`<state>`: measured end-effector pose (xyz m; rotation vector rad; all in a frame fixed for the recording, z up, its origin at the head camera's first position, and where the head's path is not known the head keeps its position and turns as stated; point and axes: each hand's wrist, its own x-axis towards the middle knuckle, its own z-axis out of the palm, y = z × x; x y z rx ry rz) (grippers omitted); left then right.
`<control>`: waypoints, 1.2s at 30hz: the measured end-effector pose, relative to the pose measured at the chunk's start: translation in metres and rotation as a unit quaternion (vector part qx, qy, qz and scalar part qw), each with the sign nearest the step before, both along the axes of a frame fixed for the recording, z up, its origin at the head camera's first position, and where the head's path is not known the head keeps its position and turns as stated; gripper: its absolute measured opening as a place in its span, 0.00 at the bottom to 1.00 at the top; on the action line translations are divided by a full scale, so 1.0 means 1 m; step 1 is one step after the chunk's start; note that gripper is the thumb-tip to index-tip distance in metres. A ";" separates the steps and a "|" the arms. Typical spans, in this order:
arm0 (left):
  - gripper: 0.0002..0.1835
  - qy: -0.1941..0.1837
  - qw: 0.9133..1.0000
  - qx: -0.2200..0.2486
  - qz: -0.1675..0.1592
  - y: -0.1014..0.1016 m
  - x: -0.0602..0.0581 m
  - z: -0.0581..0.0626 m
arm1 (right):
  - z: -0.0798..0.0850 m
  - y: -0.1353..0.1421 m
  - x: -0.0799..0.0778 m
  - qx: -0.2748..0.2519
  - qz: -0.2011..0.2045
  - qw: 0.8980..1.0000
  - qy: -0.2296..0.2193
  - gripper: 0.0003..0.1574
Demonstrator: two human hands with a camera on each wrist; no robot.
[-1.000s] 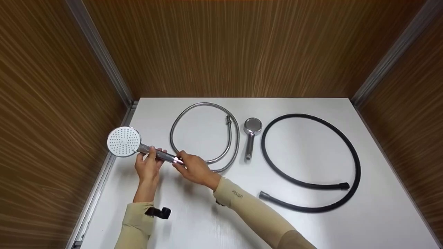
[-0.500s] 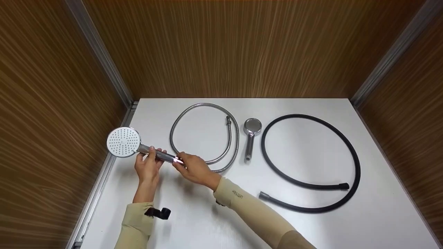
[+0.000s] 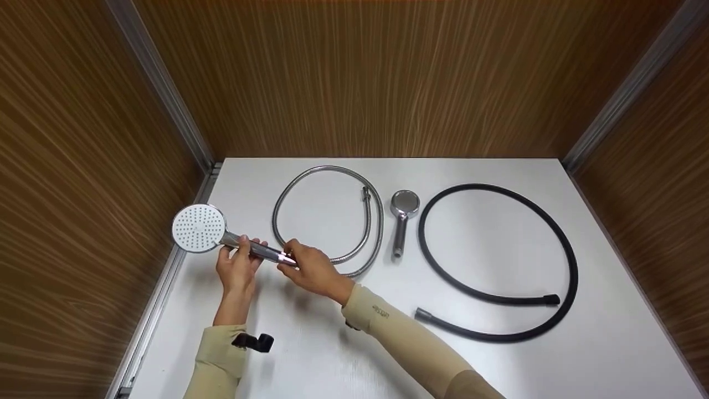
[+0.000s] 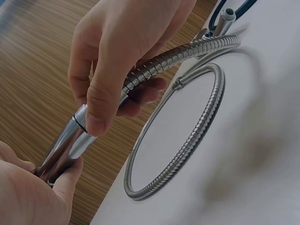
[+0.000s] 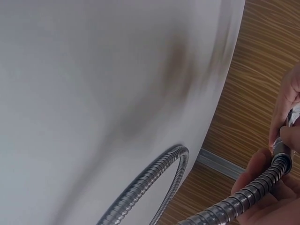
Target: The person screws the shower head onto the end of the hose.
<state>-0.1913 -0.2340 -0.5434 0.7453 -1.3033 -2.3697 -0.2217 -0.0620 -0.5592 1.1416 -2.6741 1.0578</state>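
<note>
Person, two bare hands: left hand (image 3: 237,271), right hand (image 3: 314,270). Left sleeve (image 3: 219,366) and right sleeve (image 3: 410,335) both pale khaki-beige, plain, close-fitting, cuffs ending short of the wrists. Left one creased across the forearm, with a black fitting (image 3: 255,342) near the cuff: flat part plus stubby rounded end sticking out sideways. Right one smoother, small dark lettering (image 3: 380,311) close to the cuff, too blurred to read; darker brownish patch (image 3: 473,386) farther up the arm. Small dark piece (image 3: 351,326) peeks out under the right cuff, mostly hidden.
</note>
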 end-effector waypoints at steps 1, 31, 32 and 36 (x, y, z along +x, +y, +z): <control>0.11 0.000 1.000 -0.001 0.001 0.000 0.000 0.000 | 0.000 0.000 0.000 0.000 -0.001 1.000 -0.002 0.20; 0.11 -0.012 1.000 -0.001 -0.002 0.000 0.001 0.000 | 0.002 0.000 0.000 0.005 0.002 1.000 -0.014 0.18; 0.11 -0.014 1.000 -0.003 -0.001 0.001 0.001 0.001 | 0.002 0.000 0.000 0.005 0.002 1.000 -0.011 0.17; 0.11 -0.016 1.000 -0.008 -0.003 0.000 0.002 0.002 | 0.002 -0.001 0.001 0.003 0.003 1.000 0.002 0.17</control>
